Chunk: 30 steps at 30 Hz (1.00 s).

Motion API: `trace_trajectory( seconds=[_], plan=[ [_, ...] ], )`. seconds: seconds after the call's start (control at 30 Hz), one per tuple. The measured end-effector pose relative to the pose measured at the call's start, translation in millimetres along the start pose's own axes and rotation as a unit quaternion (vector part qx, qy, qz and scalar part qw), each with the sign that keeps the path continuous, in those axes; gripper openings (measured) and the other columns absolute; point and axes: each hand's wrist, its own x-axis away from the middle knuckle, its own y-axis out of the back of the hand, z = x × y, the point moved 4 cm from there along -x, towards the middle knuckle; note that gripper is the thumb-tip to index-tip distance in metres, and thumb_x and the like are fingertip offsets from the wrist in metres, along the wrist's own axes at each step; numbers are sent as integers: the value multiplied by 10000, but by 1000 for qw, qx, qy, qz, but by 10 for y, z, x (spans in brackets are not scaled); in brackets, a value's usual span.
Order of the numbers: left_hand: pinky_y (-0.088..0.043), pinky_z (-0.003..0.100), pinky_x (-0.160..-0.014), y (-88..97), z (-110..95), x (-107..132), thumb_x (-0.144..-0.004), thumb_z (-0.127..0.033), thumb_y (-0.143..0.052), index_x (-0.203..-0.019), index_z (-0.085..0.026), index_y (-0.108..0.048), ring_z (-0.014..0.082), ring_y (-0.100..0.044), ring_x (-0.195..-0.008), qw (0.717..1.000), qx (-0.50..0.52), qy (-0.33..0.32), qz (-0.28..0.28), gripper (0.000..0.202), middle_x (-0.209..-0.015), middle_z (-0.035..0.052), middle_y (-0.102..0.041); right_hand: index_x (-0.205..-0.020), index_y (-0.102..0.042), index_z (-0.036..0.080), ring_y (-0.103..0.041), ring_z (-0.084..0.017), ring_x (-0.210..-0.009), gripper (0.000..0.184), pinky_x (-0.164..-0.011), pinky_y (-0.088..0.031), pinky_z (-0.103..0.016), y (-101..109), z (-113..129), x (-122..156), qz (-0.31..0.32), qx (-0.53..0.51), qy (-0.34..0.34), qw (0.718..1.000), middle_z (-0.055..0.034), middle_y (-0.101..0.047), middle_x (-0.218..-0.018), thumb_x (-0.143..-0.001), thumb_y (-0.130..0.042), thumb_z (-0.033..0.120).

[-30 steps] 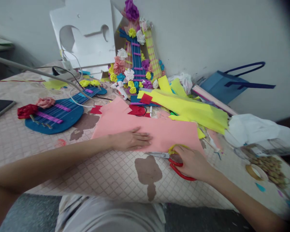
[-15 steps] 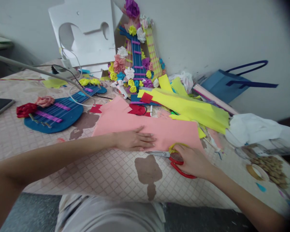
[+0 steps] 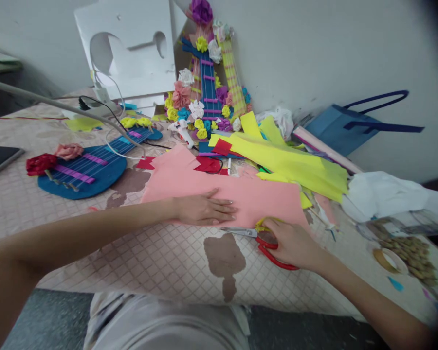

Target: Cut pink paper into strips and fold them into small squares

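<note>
Against a grey wall (image 3: 314,53) stands a cluttered table (image 3: 160,257); a pink sheet (image 3: 266,199) and scissors (image 3: 247,233) lie back from its near edge. Fingers straight and slightly spread, the left hand (image 3: 200,209) rests flat on the sheet, gripping nothing; the right hand (image 3: 290,240) curls round the scissors' handles. A slip could nick the left fingertips, since the blades point close by, or snag the paper-like sheet, which looks thin, matte and mostly flat.

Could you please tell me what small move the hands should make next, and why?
Perhaps slide the left hand farther up the pink paper, since its fingers lie close to the tips of the scissors held in the right hand.
</note>
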Motion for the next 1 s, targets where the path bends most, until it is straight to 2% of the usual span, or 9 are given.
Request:
trace_trajectory(
  seconds=[0.4,0.53,0.67,0.87,1.0],
  plan=[
    [123,450,-1135,18,-5,6,-975,-322,-326,-1452,-315,-249,173,-167,-1421,1000,23,3,-5,484,-1510,-3,-274,-994,-551,192,-666,-258,-846,252,-657,-443,-307,-28,-40,3,15,19,20,999,-81,-694,-919,-805,-551,358],
    [119,437,-1138,15,-5,-3,-970,-320,-347,-1441,-329,-277,163,-166,-1421,999,33,15,1,476,-1509,-17,-271,-994,-555,199,-668,-249,-845,248,-665,-450,-307,-9,-27,26,7,8,24,1000,-74,-696,-930,-813,-552,369],
    [96,423,-1146,40,-11,0,-966,-308,-363,-1430,-321,-311,161,-190,-1413,999,50,13,-17,467,-1495,-11,-310,-1018,-542,205,-655,-249,-891,269,-690,-450,-312,15,-2,49,-7,2,13,1000,-70,-683,-981,-789,-574,343],
    [142,443,-1130,147,32,117,-976,-300,-342,-1441,-313,-285,176,-189,-1414,998,45,28,-34,469,-1499,-3,-302,-1013,-526,204,-645,-259,-910,291,-691,-446,-322,45,31,56,-2,8,8,1000,-68,-672,-992,-781,-590,368],
    [182,451,-1111,137,72,212,-987,-310,-310,-1449,-305,-263,171,-172,-1420,999,34,37,-12,464,-1511,6,-273,-1008,-532,198,-649,-269,-899,283,-681,-443,-327,60,62,23,-6,17,5,1000,-72,-677,-985,-797,-570,382]
  ],
)
